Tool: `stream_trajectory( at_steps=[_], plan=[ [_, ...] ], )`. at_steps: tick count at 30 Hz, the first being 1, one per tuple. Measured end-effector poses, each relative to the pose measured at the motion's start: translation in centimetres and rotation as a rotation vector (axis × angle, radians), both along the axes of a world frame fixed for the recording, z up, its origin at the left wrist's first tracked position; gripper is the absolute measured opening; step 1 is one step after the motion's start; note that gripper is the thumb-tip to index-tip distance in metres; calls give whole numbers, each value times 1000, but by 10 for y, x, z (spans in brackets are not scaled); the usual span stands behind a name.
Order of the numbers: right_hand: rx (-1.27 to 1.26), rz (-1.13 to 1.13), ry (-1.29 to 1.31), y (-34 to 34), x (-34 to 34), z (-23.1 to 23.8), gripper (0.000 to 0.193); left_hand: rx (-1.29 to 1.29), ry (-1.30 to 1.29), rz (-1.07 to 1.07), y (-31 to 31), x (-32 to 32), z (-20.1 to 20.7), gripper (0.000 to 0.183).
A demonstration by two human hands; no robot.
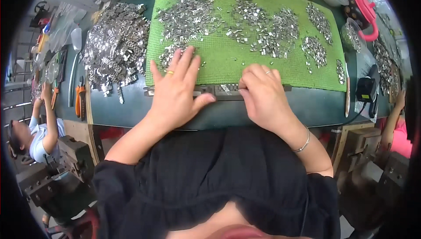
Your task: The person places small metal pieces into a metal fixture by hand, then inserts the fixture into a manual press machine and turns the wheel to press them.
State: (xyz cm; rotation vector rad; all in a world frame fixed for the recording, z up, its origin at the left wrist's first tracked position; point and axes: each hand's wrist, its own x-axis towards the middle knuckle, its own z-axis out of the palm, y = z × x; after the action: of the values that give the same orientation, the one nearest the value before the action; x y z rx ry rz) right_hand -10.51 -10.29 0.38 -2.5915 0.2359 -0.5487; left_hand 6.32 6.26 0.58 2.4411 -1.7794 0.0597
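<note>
The bar [226,93] at the mat's [219,65] near edge looks part-filled, left hand [175,89] splayed, right hand [266,95] curled, grip unclear, metal pieces [182,17] remaining.

Near strip: surface [219,117] open btwn my forearms, up to dark bar [226,98]; room to pass.
Mat ctr: bare lane on green mat [212,65] btwn L & R piles, just past bar.
Mat nr R: open green R of my R hand [265,92], up to small edge pile [340,71].
Bar: my L hand [175,90] & R hand in the way; gap btwn 'em.
L side: strip heap [116,41] blocks, tight by mat; pliers [80,98] further L.
R side: slim stick [347,94], then blk box [365,90] w/ cord.
</note>
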Motion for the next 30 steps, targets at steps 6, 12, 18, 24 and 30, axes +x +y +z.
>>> stream_trajectory(
  at_steps=[6, 12, 18, 24, 30],
  plan=[
    [191, 1, 55, -8, 0, 6, 18, 1, 129, -172, -6, -9, 8, 90],
    [153, -2, -10, -10, 3, 5, 13, -95, 62, -20, -7, 2, 9, 82],
    [-81, 105, -161, -32, 48, -1, 13, -72, 180, -180, -12, -5, 11, 73],
    [-154, 197, -118, -38, 96, -8, 13, -291, 285, -59, -10, 19, 9, 20],
    [-295, 216, 55, -35, 109, -2, 8, -290, 48, 9, -28, 54, 7, 14]
  ],
)
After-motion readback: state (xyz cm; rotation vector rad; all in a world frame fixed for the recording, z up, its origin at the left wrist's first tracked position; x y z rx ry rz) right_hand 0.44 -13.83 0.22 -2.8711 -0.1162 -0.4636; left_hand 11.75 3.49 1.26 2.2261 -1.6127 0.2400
